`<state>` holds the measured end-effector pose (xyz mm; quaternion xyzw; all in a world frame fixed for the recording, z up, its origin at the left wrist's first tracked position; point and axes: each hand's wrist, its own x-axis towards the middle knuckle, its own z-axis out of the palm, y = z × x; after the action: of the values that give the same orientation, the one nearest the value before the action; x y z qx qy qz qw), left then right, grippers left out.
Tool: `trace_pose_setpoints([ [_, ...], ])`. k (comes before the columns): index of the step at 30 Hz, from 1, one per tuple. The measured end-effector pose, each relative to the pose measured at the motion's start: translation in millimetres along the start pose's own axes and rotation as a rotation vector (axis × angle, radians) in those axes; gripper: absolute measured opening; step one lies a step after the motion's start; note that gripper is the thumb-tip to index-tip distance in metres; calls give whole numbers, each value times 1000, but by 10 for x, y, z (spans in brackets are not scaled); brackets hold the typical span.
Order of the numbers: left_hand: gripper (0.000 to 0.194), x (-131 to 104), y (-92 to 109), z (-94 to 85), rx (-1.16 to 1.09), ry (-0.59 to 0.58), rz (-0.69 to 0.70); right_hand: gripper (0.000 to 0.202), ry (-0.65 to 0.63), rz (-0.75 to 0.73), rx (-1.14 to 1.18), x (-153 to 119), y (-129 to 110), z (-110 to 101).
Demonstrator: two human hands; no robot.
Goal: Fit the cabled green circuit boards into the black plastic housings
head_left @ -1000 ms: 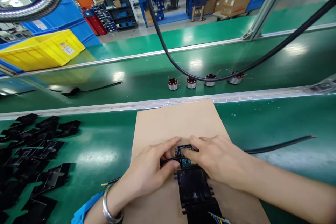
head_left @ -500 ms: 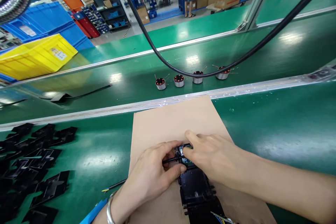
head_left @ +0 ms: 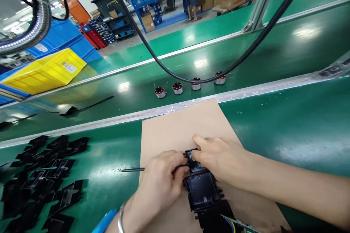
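A black plastic housing (head_left: 203,191) lies on the cardboard sheet, with a small green circuit board (head_left: 196,165) at its far end. My left hand (head_left: 164,178) is closed, thumb and fingertips pinching a black cable (head_left: 133,170) at the left edge of the housing. The cable's bare wire ends stick out past the back of that hand. From the right, my right hand (head_left: 222,158) grips the far end of the housing, a fingertip down at the board. Its other fingers are partly hidden. Coloured wires (head_left: 231,222) and another board edge (head_left: 243,225) show at the near end.
The cardboard sheet (head_left: 177,120) rests on the green bench. Many black plastic parts (head_left: 65,196) are piled at left. Several copper-wound stators (head_left: 177,88) stand beyond the metal rail (head_left: 123,116). A black cable loop (head_left: 153,56) hangs in front. A yellow bin (head_left: 46,72) stands far left.
My left fingers have shifted from spread around the housing's end to a tight pinch on the cable. The cable's free end now points straight left. My right hand stays nearly in place.
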<state>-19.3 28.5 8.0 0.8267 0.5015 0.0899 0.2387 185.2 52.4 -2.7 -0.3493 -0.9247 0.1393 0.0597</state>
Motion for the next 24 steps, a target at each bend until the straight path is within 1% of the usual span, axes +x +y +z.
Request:
trace_pose_setpoints([
  [2, 17, -73, -30, 122, 167, 150, 128, 18, 22, -3, 13, 4, 8, 9],
  [3, 19, -107, -66, 184, 246, 207, 183, 17, 32, -7, 16, 7, 12, 14],
  [5, 20, -165, -147, 289, 371, 262, 251, 17, 54, -23, 10, 12, 20, 23],
  [7, 21, -209, -202, 351, 460, 258, 279, 17, 72, -40, 6, 13, 26, 31],
  [9, 25, -242, -202, 365, 545, 236, 302, 17, 85, -38, 9, 9, 27, 34],
  [13, 38, -276, -88, 313, 694, 162, 343, 17, 83, 0, 5, 6, 12, 20],
  [15, 40, -266, -38, 276, 668, 135, 313, 15, 106, -21, -29, 11, 5, 10],
  [16, 38, -251, -25, 257, 611, 128, 276, 14, 121, -49, -45, 14, 5, 8],
  [20, 16, -147, -29, 171, 270, 102, 66, 7, 135, -160, -57, -6, 17, 19],
  [21, 14, -120, -34, 151, 195, 84, 34, 7, 139, -176, -62, -17, 18, 24],
  [24, 16, -66, -40, 124, 74, 66, 17, 10, 130, -233, -127, -36, -1, 32],
])
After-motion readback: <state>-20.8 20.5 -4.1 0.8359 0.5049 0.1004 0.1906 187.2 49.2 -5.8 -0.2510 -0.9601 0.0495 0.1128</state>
